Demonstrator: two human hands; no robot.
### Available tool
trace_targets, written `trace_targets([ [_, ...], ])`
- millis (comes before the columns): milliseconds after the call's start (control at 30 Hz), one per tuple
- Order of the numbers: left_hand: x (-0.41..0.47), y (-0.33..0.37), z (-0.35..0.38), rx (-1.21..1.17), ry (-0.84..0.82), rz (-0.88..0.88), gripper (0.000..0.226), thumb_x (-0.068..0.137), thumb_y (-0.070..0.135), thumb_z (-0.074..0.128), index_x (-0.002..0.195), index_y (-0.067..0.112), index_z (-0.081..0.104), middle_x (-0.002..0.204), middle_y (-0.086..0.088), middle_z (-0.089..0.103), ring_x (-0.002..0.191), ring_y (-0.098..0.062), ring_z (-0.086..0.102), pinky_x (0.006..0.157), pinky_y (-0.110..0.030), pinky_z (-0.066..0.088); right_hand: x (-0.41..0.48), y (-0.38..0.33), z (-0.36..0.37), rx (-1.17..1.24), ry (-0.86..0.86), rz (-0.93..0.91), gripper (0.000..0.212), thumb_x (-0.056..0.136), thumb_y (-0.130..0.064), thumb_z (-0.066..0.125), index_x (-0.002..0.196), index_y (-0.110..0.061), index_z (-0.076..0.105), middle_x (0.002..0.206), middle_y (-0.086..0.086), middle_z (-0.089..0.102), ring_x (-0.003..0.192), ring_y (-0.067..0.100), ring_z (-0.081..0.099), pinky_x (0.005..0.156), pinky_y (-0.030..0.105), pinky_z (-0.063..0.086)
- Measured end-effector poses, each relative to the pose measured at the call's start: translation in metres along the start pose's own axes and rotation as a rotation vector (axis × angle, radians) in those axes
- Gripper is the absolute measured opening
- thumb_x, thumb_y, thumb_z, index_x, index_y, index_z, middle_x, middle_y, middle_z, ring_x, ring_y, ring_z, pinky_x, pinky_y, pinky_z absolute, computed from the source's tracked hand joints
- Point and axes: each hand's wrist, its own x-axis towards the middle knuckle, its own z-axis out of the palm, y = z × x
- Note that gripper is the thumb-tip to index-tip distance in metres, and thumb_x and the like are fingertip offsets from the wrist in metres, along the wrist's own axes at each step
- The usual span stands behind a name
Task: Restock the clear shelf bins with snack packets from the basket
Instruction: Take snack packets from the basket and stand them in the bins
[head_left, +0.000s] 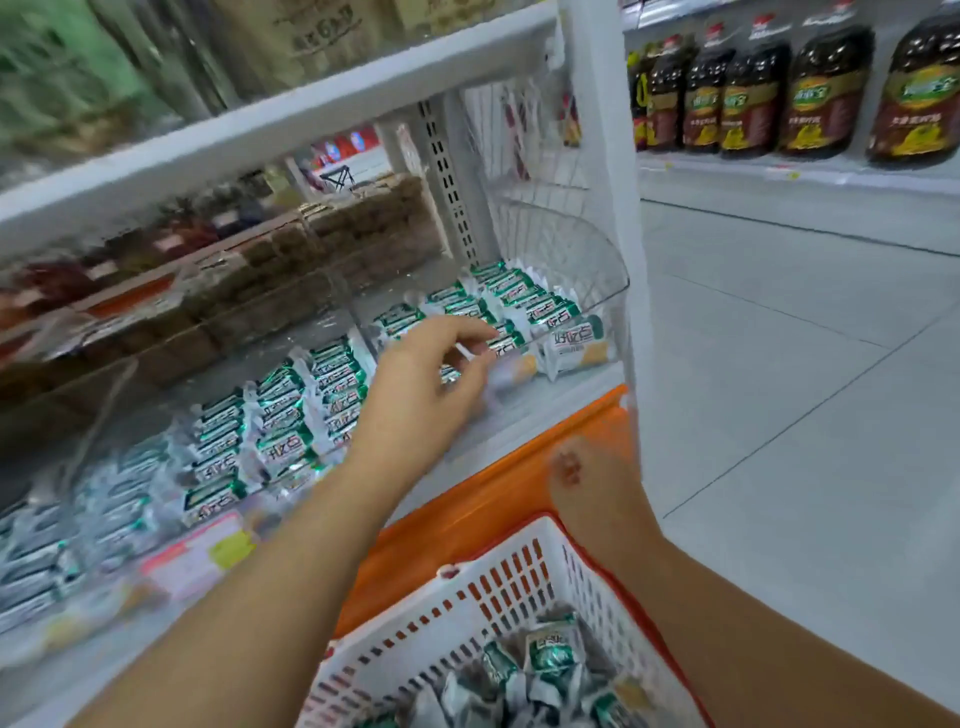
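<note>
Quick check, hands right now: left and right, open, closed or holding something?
Left hand: fingers curled at the snack packets in the clear bin; grip cannot be told.
Right hand: at the orange crate edge, fingers hidden; cannot be told.

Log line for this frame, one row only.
phase: stocking | left hand: reaching into end bin, fingers on snack packets | right hand: blurred by basket rim, grip unclear | basket: holds packets

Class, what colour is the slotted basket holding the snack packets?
The basket is white; head view.
</note>
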Motion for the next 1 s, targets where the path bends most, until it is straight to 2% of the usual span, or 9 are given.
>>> trace_targets([
  [167,-0.123,-0.054,-0.007,0.025,-0.096,-0.136,0.015,0.092,0.013,0.060,0.103,0.020,0.066,0.091,0.020,0.057,0.081,0.006,0.054,0.070,-0.007,0.038,-0.040,0.019,0.050,-0.312,-0.502,0.049,0.017,0.094,-0.014,0.049,0.104,-0.012,0.061,0.104,0.005,0.062,0.094,0.022,0.058,0.085,0.034,0.048],
  [267,-0.183,-0.090,-0.004,0.107,-0.171,-0.242,0.018,0.090,0.009,0.061,0.106,0.016,0.067,0.101,0.010,0.061,0.092,-0.005,0.056,0.074,-0.010,0.041,-0.067,0.040,0.072,-0.382,-0.567,0.139,0.013,0.092,-0.014,0.047,0.088,-0.019,0.058,0.087,-0.001,0.058,0.086,0.019,0.053,0.081,0.030,0.045],
  [367,-0.228,-0.124,0.005,0.278,-0.261,-0.342,0.029,0.085,0.018,0.062,0.113,0.018,0.064,0.117,-0.005,0.061,0.105,-0.028,0.056,0.087,-0.040,0.048,-0.087,0.064,0.085,-0.589,-0.838,0.143,0.025,0.093,-0.016,0.049,0.117,-0.016,0.055,0.112,0.003,0.059,0.095,0.018,0.053,0.078,0.025,0.041],
  [467,-0.260,-0.142,0.017,0.400,-0.384,-0.426,0.050,0.078,0.019,0.073,0.125,0.019,0.059,0.129,-0.013,0.055,0.117,-0.041,0.050,0.100,-0.062,0.038,-0.092,0.074,0.087,-0.800,-1.100,0.153,0.047,0.092,-0.025,0.057,0.137,-0.016,0.044,0.139,0.007,0.046,0.123,0.023,0.047,0.096,0.028,0.041],
  [533,-0.273,-0.147,0.024,0.462,-0.429,-0.427,0.061,0.073,0.023,0.078,0.130,0.021,0.056,0.138,-0.012,0.049,0.131,-0.035,0.036,0.109,-0.061,0.023,-0.090,0.080,0.087,-0.799,-1.113,0.205,0.068,0.083,-0.037,0.069,0.142,-0.024,0.038,0.144,0.005,0.041,0.128,0.024,0.043,0.101,0.029,0.039],
  [633,-0.281,-0.151,0.031,0.526,-0.452,-0.383,0.064,0.065,0.027,0.083,0.124,0.021,0.060,0.136,-0.013,0.051,0.131,-0.029,0.026,0.105,-0.062,0.020,-0.092,0.086,0.092,-0.883,-1.124,0.155,0.084,0.075,-0.051,0.073,0.145,-0.029,0.032,0.150,0.002,0.035,0.137,0.025,0.031,0.110,0.035,0.030],
  [733,-0.278,-0.146,0.032,0.543,-0.503,-0.444,0.058,0.085,0.034,0.064,0.139,0.029,0.044,0.153,-0.008,0.026,0.144,-0.027,0.006,0.116,-0.057,0.002,-0.098,0.081,0.100,-0.907,-1.140,0.096,0.076,0.074,-0.053,0.072,0.140,-0.032,0.039,0.144,0.002,0.041,0.134,0.025,0.034,0.108,0.035,0.030],
  [833,-0.271,-0.141,0.028,0.552,-0.565,-0.489,0.055,0.095,0.045,0.045,0.146,0.037,0.027,0.158,0.000,0.002,0.146,-0.025,-0.008,0.116,-0.049,-0.012,-0.094,0.065,0.101,-0.695,-1.035,0.100,0.058,0.079,-0.038,0.073,0.130,-0.028,0.050,0.134,0.002,0.051,0.115,0.021,0.052,0.089,0.024,0.039],
  [1000,-0.240,-0.110,0.005,0.075,-0.580,-0.518,0.037,0.095,0.036,0.053,0.132,0.036,0.049,0.146,0.009,0.035,0.129,-0.011,0.042,0.108,-0.029,0.035,-0.062,0.001,0.075,-0.497,-0.872,0.107,0.051,0.080,-0.040,0.071,0.118,-0.006,0.061,0.122,0.007,0.059,0.101,0.023,0.059,0.083,0.031,0.048],
])
